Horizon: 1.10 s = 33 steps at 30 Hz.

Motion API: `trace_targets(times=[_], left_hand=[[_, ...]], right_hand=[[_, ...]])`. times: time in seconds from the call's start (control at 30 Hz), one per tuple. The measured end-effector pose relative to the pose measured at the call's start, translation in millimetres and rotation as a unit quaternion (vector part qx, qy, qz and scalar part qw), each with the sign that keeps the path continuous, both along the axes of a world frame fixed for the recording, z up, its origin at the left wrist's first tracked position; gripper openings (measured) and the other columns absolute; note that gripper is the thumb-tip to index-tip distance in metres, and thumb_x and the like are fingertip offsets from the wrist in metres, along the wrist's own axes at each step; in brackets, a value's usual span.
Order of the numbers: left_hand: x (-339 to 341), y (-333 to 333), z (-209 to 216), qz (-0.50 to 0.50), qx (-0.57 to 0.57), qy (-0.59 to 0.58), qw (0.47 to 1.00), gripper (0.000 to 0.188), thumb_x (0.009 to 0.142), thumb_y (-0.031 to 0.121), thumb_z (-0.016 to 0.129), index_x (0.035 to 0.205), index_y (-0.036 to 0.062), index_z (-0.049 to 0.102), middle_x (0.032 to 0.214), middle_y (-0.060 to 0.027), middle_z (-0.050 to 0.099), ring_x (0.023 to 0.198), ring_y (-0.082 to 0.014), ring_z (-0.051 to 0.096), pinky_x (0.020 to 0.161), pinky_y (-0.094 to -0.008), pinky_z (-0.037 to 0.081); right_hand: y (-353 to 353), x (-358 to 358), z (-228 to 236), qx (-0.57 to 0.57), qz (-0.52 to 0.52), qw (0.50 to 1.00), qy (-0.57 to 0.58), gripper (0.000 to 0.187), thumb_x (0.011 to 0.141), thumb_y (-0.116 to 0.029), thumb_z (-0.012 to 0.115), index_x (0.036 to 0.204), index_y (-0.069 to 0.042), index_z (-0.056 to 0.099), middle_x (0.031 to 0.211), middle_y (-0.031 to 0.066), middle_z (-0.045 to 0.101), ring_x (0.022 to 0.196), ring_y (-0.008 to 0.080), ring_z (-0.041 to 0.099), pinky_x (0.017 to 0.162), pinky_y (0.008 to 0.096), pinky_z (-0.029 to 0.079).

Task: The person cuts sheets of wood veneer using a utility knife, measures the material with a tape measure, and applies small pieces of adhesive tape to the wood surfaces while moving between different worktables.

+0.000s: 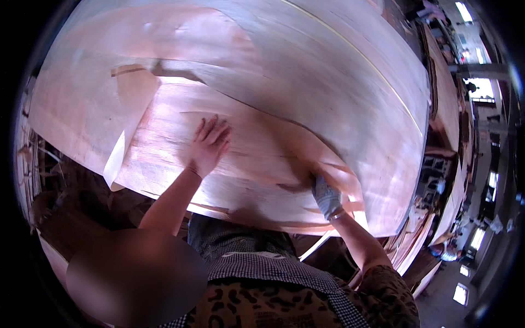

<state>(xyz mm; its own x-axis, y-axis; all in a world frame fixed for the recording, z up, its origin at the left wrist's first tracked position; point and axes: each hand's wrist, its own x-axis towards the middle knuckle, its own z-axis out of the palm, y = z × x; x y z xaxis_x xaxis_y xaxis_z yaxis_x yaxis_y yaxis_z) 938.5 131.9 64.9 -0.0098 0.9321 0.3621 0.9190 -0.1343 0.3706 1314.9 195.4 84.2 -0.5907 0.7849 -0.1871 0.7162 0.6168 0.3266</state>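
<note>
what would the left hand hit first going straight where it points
Probably the wavy veneer edge ahead of the left hand; depth is unclear, so the hand might pass over it instead.

Thin wood veneer sheet (257,147): pale pinkish-tan, streaked grain, lying largely flat at the near side. A greyish veneer layer (322,87) extends on its far side, the wavy edge raised and curling at right. At left, a veneer flap (135,95) is lifted and curled; its attachment cannot be determined.
</note>
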Motion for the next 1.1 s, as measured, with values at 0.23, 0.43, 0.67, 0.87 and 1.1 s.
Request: trace_targets(times=[0.23, 0.43, 0.67, 0.87, 1.1], left_hand=[[-6, -8, 1, 0.017, -0.004, 0.021, 1.0, 0.029, 0.082, 0.012, 0.052, 0.11, 0.0043, 0.057, 0.124, -0.0095, 0.045, 0.121, -0.031, 0.039, 0.104, -0.0464, 0.027], [-10, -1, -14, 0.03, 0.044, -0.063, 0.997, 0.024, 0.08, 0.008, 0.05, 0.101, -0.0014, 0.054, 0.116, -0.0152, 0.047, 0.112, -0.0339, 0.044, 0.102, -0.0446, 0.031], [-10, -1, -20, 0.02, -0.004, -0.127, 0.992, 0.033, 0.086, 0.017, 0.048, 0.115, -0.0003, 0.049, 0.114, -0.0144, 0.05, 0.113, -0.0278, 0.043, 0.096, -0.0367, 0.038], [12, -12, 109, 0.081, -0.317, 0.048, 0.944, 0.04, 0.086, 0.015, 0.047, 0.124, 0.0064, 0.043, 0.13, -0.0125, 0.04, 0.122, -0.0261, 0.036, 0.099, -0.0398, 0.033], [-23, -291, -16, -0.203, -0.44, -0.181, 0.856, 0.034, 0.087, 0.017, 0.047, 0.117, 0.0026, 0.052, 0.116, -0.0143, 0.052, 0.106, -0.0249, 0.049, 0.091, -0.0374, 0.039]], right_hand=[[54, -26, 64, -0.042, -0.051, 0.938, 0.34, 0.023, 0.085, -0.028, 0.052, 0.098, -0.009, 0.053, 0.072, 0.016, 0.062, 0.059, 0.0329, 0.06, 0.049, 0.0423, 0.046], [1, -17, 74, -0.022, -0.121, 0.959, 0.257, 0.023, 0.08, -0.023, 0.061, 0.094, -0.006, 0.058, 0.07, 0.0168, 0.061, 0.061, 0.0345, 0.059, 0.053, 0.0433, 0.046], [-212, 1, 142, -0.052, 0.002, 0.93, 0.363, 0.021, 0.064, -0.025, 0.071, 0.077, -0.014, 0.059, 0.053, 0.0059, 0.05, 0.047, 0.0276, 0.052, 0.042, 0.0387, 0.038], [-305, -6, 133, -0.027, -0.16, 0.891, 0.425, 0.022, 0.071, -0.024, 0.066, 0.089, -0.011, 0.062, 0.064, 0.0092, 0.059, 0.057, 0.0293, 0.058, 0.051, 0.0374, 0.044], [-368, 48, -18, -0.067, -0.364, 0.915, 0.163, 0.024, 0.08, -0.031, 0.06, 0.093, -0.01, 0.058, 0.068, 0.0133, 0.061, 0.058, 0.0324, 0.058, 0.052, 0.0407, 0.046]])
